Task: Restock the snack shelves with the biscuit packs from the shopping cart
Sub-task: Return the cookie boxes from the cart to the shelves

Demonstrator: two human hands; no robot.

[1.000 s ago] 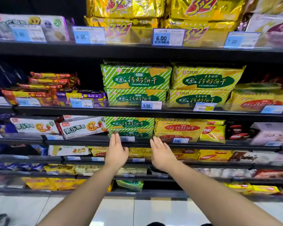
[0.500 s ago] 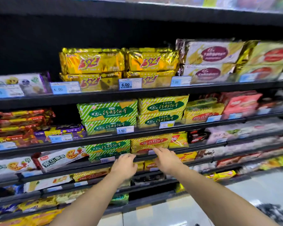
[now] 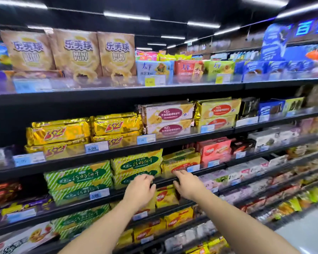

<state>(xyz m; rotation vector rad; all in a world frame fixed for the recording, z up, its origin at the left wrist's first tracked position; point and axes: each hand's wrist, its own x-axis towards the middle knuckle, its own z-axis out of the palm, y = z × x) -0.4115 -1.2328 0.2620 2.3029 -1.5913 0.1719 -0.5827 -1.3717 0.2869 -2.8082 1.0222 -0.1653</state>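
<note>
We see both hands empty at the black metal shelf (image 3: 165,181). Left hand (image 3: 141,187) is loosely curled against the green-striped plastic biscuit packs (image 3: 136,164); right hand (image 3: 188,184) is straight-fingered by a yellow, red-labelled pack (image 3: 180,162). We judge this is straightening shelved stock. Next: fetch another pack from the unseen cart.

Three tan bags (image 3: 72,52) on the top shelf (image 3: 117,90) each read "乐美球 MINI PUFF". To their right, a blue pack (image 3: 152,69), a red pack (image 3: 188,67) and a light green pack (image 3: 218,67) each carry "太平". A yellow tag (image 3: 149,82) below the blue pack starts with 4, and the rest is blurred.

One shelf lower, the gold packs (image 3: 62,132) say "3+2" in red, and the price tag (image 3: 96,147) under them reads "6.00". The green-striped packs (image 3: 79,176) say "钙奶饼干" above a tag (image 3: 99,194) marked "5.00".

A red box (image 3: 214,150) and the yellow packs (image 3: 165,197) show "nabati". A blue lit sign (image 3: 303,27) at the upper right shows "百". The other tags are too blurred to read.
</note>
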